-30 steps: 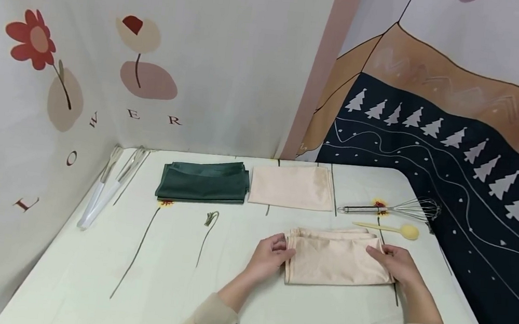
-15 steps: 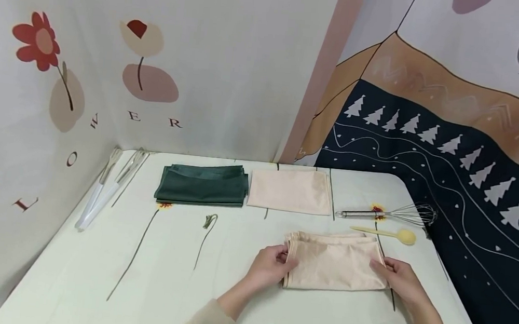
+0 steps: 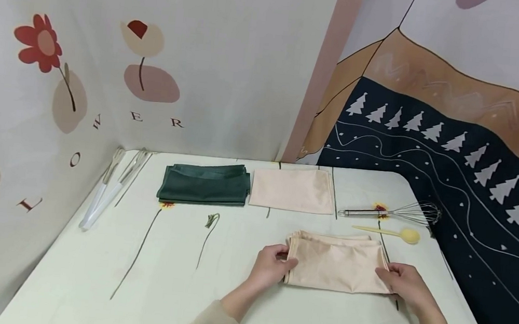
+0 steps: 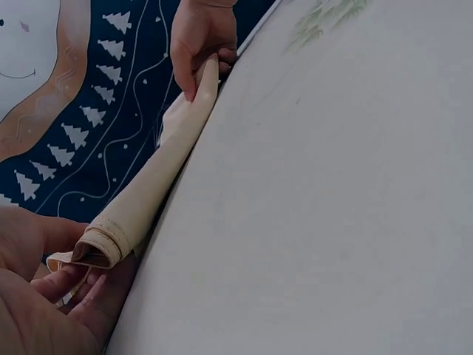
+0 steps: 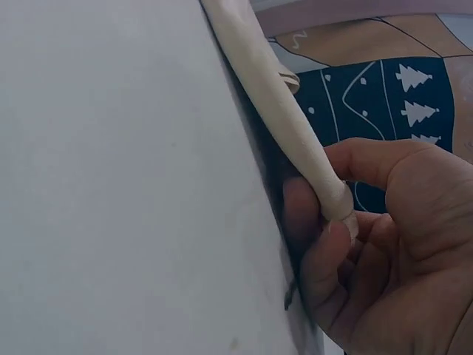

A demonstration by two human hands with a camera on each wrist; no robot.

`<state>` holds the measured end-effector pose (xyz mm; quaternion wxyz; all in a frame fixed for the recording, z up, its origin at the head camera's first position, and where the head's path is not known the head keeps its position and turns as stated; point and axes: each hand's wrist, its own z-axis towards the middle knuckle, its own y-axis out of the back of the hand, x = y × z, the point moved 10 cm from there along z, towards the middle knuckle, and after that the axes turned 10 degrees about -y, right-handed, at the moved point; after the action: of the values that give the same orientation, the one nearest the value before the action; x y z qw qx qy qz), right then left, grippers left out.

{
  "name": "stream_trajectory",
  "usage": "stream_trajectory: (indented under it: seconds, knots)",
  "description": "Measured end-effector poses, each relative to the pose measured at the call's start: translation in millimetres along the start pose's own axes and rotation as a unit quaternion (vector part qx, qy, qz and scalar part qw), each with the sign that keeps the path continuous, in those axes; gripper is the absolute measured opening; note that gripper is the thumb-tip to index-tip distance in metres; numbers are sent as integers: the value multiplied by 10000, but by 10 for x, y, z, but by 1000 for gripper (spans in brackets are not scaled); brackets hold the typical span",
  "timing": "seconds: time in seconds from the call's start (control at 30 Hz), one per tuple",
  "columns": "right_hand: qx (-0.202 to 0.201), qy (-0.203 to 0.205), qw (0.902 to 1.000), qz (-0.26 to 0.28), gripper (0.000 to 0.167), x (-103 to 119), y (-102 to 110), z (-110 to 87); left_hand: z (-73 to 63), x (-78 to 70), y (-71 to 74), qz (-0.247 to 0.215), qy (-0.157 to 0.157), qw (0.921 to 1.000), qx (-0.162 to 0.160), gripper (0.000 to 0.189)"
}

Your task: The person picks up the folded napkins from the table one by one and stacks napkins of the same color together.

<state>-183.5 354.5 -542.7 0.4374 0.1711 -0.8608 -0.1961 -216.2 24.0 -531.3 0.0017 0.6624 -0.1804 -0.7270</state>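
peach, faintly shiny cloth (image 3: pixel 336 267), folded in layers, is pinched at its ends by left hand (image 3: pixel 270 265) and right hand (image 3: pixel 406 285).

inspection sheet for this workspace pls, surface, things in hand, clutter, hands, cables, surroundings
Surface: pale tablecloth with printed flowers
Job's things: folded peach cloth, with creases across its face
Clutter: folded green cloth, second peach cloth, whisk, yellow spoon, white-handled utensils by the left edge
Hands: left hand grips the near cloth's left end between thumb and fingers; right hand likewise its right end
Cables: nothing seen
Surroundings: white flower-print backdrop, navy tree-print backdrop
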Motion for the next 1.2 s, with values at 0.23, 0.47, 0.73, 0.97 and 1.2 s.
stream_trajectory:
  seconds: [0.23,0.47,0.73,0.97,1.2]
  knots:
    - [74,337,9994,25,36,14,-21,-24,-5,17,0,-18,10,9999,-142,18]
    - [21,509,9980,360,23,50,-31,-39,18,16,36,-115,-94,9997,-218,18]
    - [-318,899,9947,381,38,146,-17,-22,49,8,147,-211,-96,9990,-393,20]
    - [-538,1229,9899,452,40,253,-30,-13,95,4,266,-134,-40,9984,-548,22]
    - [-668,1311,9874,586,40,354,-61,24,180,16,388,-98,153,9972,-728,22]
